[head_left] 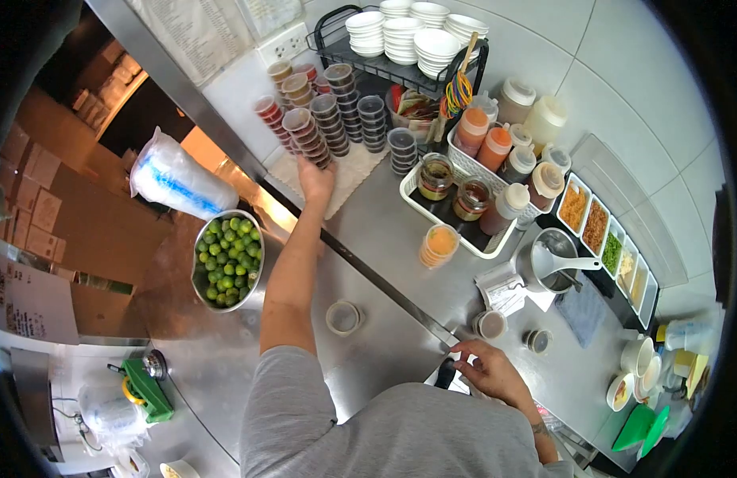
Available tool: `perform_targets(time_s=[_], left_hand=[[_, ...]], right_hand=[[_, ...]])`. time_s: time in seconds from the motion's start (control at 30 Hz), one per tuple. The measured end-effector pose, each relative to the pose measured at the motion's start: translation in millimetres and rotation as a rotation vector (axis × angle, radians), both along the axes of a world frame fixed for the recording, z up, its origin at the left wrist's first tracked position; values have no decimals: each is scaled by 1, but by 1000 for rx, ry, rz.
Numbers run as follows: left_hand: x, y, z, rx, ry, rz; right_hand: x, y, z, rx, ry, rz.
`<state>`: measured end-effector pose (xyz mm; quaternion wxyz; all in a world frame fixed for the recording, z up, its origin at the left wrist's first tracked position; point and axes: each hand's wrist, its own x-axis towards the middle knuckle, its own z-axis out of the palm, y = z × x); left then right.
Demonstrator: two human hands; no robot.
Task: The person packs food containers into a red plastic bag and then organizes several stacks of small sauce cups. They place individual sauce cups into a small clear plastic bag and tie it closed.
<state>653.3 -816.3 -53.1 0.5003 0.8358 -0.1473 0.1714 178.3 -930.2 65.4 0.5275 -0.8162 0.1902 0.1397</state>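
My left hand point(317, 180) reaches to the back of the counter. Its fingers wrap round the lower part of a stack of lidded sauce cups point(305, 134) with reddish-brown contents. Other stacks of lidded cups, some with dark sauce point(372, 123) and some with red point(270, 115), stand close around it on a pale cloth point(356, 179). Near my body, my right hand point(496, 373) hovers by the steel counter's edge, its fingers loosely bent and apart. I see nothing held in it. Just left of it is a black object point(446, 373), partly hidden by my shirt.
A metal pot of green limes point(228, 261) stands on the left. Orange-filled cups point(439, 244) and an empty-looking clear cup point(344, 317) are mid-counter. Behind are a white basket of sauce bottles point(493, 145), jars point(435, 177), a rack of white bowls point(403, 40) and a ladle point(572, 261).
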Motion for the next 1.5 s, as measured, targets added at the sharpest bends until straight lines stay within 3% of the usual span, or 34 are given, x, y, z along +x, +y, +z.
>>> perform_targets(time_s=[0.63, 0.83, 0.93, 1.03, 1.13, 1.23, 1.37, 1.5], left_hand=[[-8, -17, 12, 159, 31, 162], [-14, -15, 26, 256, 237, 211], [-35, -3, 63, 295, 202, 204], [-51, 8, 96, 211, 4, 280], [-60, 11, 128, 233, -441, 226], [-38, 6, 130, 435, -305, 21], [-1, 8, 131, 410, -169, -61], [-7, 15, 119, 405, -354, -150]], right_hand=[[3, 5, -8, -11, -39, 28], [4, 7, -4, 13, -17, 37], [-1, 7, -8, 2, -51, 31], [-2, 8, -9, -19, -80, 39], [-2, 9, -11, -18, -117, 59], [-2, 11, -16, -24, -178, 79], [-2, 12, -18, -25, -177, 90], [-2, 13, -14, -15, -145, 83]])
